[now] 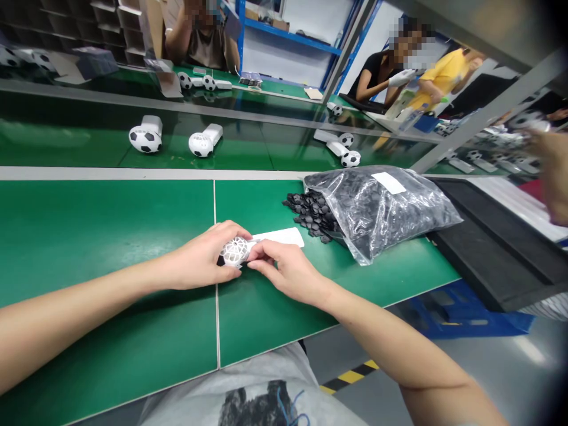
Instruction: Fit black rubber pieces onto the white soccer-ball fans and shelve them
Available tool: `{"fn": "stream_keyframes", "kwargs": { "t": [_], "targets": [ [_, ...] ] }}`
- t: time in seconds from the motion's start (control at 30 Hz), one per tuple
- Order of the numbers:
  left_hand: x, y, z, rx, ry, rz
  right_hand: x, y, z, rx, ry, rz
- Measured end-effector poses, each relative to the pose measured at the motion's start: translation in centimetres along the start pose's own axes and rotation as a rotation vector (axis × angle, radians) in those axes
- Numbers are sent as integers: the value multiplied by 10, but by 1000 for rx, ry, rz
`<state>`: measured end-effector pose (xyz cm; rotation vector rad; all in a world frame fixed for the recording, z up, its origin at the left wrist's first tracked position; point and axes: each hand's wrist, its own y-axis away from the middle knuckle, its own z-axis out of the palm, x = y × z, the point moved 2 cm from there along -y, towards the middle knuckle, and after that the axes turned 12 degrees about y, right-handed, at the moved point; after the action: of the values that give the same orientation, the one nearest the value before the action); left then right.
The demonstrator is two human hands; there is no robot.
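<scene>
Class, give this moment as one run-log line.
left hand: holds white ball | right hand: at ball's edge | black pieces: spilled from bag

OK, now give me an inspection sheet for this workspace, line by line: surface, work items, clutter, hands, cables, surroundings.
Surface: green tabletop, crossed by a pale seam.
Work items: football-patterned head, white lattice upward; flat white handle beside it, join hidden; black pieces at the mouth of a clear plastic bag.
Clutter: black tray at the right.
Hands: left hand grips the head; right hand has fingertips at its edge, any piece between them unclear.
Cables: nothing seen.
Surroundings: football-patterned units on the green strip behind; co-workers beyond; yellow-and-black floor tape.
</scene>
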<state>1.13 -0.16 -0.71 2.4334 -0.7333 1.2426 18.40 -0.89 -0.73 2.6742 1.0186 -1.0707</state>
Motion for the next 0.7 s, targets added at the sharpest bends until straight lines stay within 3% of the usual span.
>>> {"fn": "stream_keyframes", "kwargs": {
  "t": [0.17,0.7],
  "targets": [
    [0,-1,1,30,53,-5,-2,-2,5,60,58,9],
    [3,2,6,53,64,-1,-2,-10,3,-31,105,122]
  ]
}}
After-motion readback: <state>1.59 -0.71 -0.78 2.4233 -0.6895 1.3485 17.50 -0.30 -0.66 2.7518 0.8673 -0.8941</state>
